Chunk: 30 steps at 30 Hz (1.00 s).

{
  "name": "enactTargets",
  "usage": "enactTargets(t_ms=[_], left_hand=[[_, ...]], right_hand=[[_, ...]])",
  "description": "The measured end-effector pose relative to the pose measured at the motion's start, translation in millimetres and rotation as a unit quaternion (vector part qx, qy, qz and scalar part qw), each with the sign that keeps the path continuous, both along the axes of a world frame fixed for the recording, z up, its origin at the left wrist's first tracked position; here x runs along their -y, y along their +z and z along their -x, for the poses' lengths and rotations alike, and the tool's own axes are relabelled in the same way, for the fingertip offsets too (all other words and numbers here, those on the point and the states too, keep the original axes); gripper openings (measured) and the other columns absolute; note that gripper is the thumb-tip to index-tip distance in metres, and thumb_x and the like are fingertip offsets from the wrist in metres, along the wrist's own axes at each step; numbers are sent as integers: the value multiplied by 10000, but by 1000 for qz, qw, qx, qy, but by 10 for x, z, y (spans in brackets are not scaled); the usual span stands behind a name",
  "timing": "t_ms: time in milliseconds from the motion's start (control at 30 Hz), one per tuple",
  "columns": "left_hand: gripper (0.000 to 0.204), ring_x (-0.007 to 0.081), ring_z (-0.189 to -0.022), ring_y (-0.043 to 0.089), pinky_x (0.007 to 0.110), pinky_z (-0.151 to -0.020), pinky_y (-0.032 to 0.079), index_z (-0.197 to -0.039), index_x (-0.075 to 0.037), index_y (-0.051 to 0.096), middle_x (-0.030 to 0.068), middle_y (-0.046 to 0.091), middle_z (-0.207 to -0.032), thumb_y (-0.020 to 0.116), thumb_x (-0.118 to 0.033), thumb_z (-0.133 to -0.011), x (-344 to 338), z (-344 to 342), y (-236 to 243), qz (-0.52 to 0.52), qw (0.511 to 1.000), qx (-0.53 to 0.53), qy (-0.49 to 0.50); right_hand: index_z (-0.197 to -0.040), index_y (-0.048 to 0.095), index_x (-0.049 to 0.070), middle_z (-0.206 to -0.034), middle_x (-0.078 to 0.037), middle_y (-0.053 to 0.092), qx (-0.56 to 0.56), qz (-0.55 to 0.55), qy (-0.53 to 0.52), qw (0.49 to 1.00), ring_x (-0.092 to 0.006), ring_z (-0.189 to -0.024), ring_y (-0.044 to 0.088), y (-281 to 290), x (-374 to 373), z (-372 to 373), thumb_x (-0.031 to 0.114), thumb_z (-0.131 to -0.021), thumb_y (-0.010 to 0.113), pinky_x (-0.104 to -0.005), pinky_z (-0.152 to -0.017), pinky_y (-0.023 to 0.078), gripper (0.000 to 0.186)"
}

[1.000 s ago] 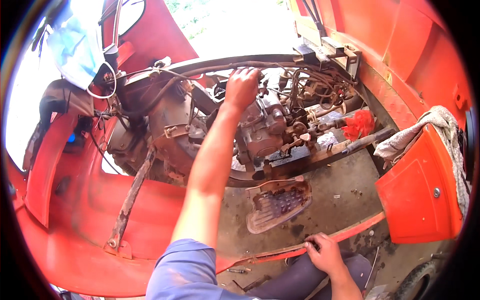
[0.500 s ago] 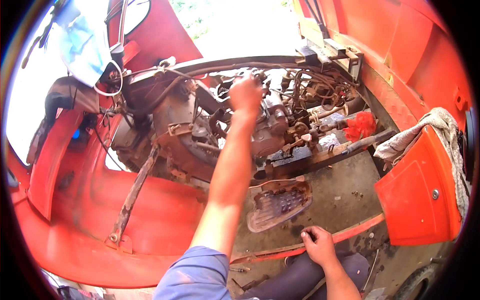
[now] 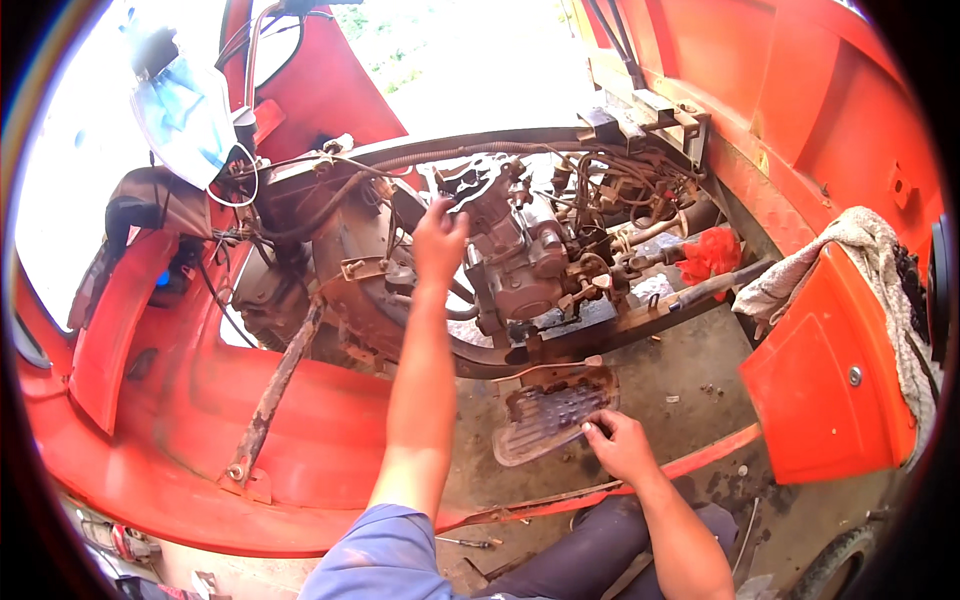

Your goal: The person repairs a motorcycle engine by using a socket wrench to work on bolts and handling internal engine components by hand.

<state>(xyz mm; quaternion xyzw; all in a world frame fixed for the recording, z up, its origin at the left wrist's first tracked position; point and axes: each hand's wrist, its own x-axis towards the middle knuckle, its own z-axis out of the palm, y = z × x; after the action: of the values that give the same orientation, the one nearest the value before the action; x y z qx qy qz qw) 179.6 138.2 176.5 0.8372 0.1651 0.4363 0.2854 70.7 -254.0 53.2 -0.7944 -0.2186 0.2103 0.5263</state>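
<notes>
My left hand point(image 3: 440, 238) hovers at the near left side of a dirty engine point(image 3: 525, 285), its fingers curled in. Whatever is between those fingertips, if anything, is too small to make out. Just beyond them, a pale, gasket-like outline point(image 3: 488, 176) rims the open top of the engine. My right hand point(image 3: 618, 445) is lower down, thumb and forefinger pinched together at the right edge of a ribbed, oily tray-like plate point(image 3: 520, 447). Dark small parts lie on that plate. What the pinch holds is hidden.
A rusty frame rail point(image 3: 590, 345) runs in front of the engine. A rusty strut point(image 3: 275, 395) rises from the red body panel point(image 3: 330, 450) at left. At right, a greyish cloth point(image 3: 850, 240) drapes over a red box point(image 3: 830, 375). Red plastic point(image 3: 712, 255) lies among the pipes.
My left hand has drawn back from the engine's top, toward me and to the left, uncovering the pale outline. My right hand has moved slightly forward and left to the plate's edge.
</notes>
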Motion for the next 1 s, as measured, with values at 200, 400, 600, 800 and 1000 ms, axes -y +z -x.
enactTargets(t_ms=[200,400,600,800,1000], left_hand=[[397,338,-1036,706,448,-908,558,-1144,-75,684,177,732,-1067,698,-386,-897,866,-1306,392,-96,932,-342,77],[351,343,-939,699,436,-795,555,-1181,-122,663,120,713,-1022,708,-304,-884,891,-640,140,-171,982,27,74],[729,396,-906,697,474,-731,566,-1464,-179,501,217,655,-1062,734,-497,-850,525,-555,389,-226,945,-200,129],[483,384,-997,681,487,-841,558,-1322,-149,587,199,647,-1137,669,-384,-908,448,-239,488,-249,936,-223,111],[375,298,-1021,691,408,-883,529,-1267,-109,666,161,719,-1074,586,-94,-902,-307,576,-101,-91,975,-48,197]], right_hand=[[-1008,722,34,-985,-168,709,128,-10,116,985,-370,-889,678,-206,-354,44,219,-893,695,-430,-778,544,219],[-999,722,43,-992,-165,703,132,-24,64,989,-368,-902,676,-143,-226,-85,219,-899,678,-438,-785,542,207],[-1005,728,43,-988,-170,705,88,-17,59,994,-376,-922,677,-113,-306,-130,242,-902,666,-450,-814,545,232],[-1007,719,49,-1019,-189,698,127,31,130,983,-380,-978,665,-201,-372,-177,279,-907,656,-467,-855,531,259],[-1012,716,57,-1029,-184,696,112,28,86,990,-381,-990,657,-197,-214,-211,292,-919,644,-468,-867,525,263]])
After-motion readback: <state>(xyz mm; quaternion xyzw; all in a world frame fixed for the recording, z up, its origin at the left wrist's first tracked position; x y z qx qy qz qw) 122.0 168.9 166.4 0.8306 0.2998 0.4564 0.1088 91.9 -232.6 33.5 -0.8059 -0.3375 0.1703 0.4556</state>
